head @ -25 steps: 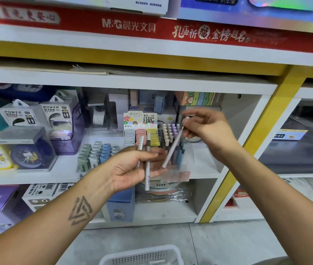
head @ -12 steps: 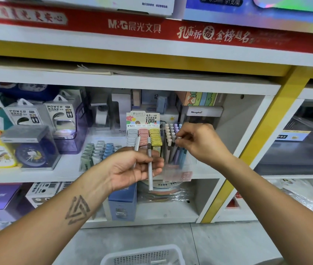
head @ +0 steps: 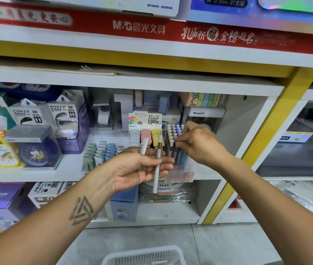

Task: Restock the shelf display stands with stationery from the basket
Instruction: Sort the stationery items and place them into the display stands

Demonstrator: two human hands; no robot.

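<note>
My left hand [head: 138,169] is held in front of the middle shelf, shut on two pale pens [head: 156,169] that stand nearly upright in its fingers. To the right of them is the clear pen display stand [head: 186,170], filled with pastel pens [head: 172,134] with their caps up. My right hand [head: 199,144] is at the stand's right side. Its fingertips pinch the top of a pen that sits among the others in the stand. The rim of the white plastic basket [head: 144,254] shows on the floor at the bottom edge.
A lead-refill display [head: 145,133] stands just left of the pen stand, with small pastel items [head: 102,152] beside it. Power bank boxes [head: 64,115] and boxed clocks [head: 35,150] fill the shelf's left. A blue box [head: 124,203] sits on the lower shelf. A yellow post [head: 262,138] bounds the right.
My right hand has carried a pen down from mid-air into the pen stand and now pinches its top. My left hand with its two pens has barely moved.
</note>
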